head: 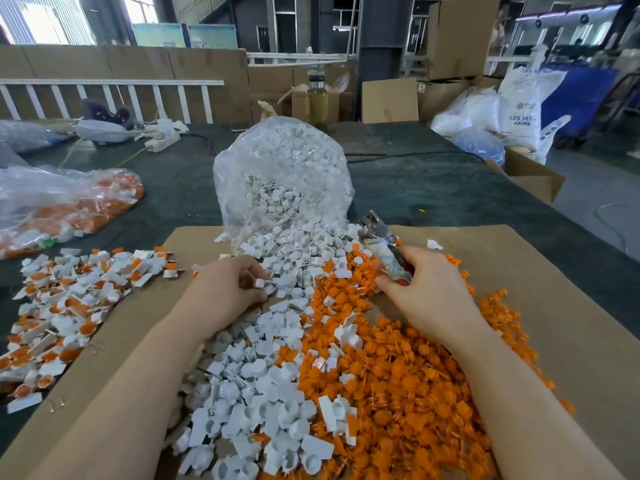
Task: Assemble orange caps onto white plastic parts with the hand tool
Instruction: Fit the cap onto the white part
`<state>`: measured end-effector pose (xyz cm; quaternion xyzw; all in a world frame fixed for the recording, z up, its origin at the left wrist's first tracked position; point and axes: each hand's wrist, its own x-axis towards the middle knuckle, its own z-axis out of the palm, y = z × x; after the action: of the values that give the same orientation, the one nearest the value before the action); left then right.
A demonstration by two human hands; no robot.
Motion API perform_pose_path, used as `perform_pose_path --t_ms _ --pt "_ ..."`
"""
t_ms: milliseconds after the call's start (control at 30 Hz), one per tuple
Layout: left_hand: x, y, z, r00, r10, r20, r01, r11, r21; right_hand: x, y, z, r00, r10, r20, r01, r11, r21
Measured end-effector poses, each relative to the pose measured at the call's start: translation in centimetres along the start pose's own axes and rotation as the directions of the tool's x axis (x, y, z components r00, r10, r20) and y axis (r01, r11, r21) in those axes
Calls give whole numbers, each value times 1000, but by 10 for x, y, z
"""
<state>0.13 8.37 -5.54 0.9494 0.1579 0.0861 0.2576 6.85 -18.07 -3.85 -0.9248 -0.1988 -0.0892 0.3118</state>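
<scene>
Cardboard sheet (571,289) lay nearest, heaped with white parts (256,386) and orange caps (408,375). Left hand (228,285) pinched white part (259,283); right hand (426,292) gripped tool (381,247). Beyond: bag (280,174) spilling parts on dark table (433,188), then boxes (460,36), warehouse.

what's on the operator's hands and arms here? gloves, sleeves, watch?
Nothing worn that shows. Both forearms are bare up to the frame edge, no sleeves in view. The left hand and right hand have no gloves, and no watch, ring or band is visible on either wrist.
</scene>
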Motion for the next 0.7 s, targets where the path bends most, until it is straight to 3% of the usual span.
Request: perform_pose_path --t_ms 100,233,300,367,433,500,600,700 --pt "-1 4 -1 999 -38 -22 36 997 -64 0 -2 0 1000 -7 6 7 1000 12" --pt "-5 18 -8 998 -55 -30 42 945 -324 -1 -4 -1 1000 -11 -21 12 998 70" --pt "-8 30 -10 997 -51 59 75 810 -581 -2 -6 -2 999 -21 -32 24 995 96" --pt "-12 44 -11 986 -10 165 137 605 -784 -2 -7 -3 999 -30 -37 35 990 135" --pt "-16 55 -9 974 18 228 194 461 -866 -3 -9 -3 999 -31 -33 37 984 177" --pt "-19 65 -5 963 17 268 239 398 -886 -4 -10 -2 999 -33 -28 38 978 206" --pt "-25 73 0 958 40 285 241 429 -870 -5 -13 -1 999 -42 -35 49 969 242" --pt "-31 81 4 975 76 211 127 586 -800 -6 -15 1 997 -39 -68 57 953 296"
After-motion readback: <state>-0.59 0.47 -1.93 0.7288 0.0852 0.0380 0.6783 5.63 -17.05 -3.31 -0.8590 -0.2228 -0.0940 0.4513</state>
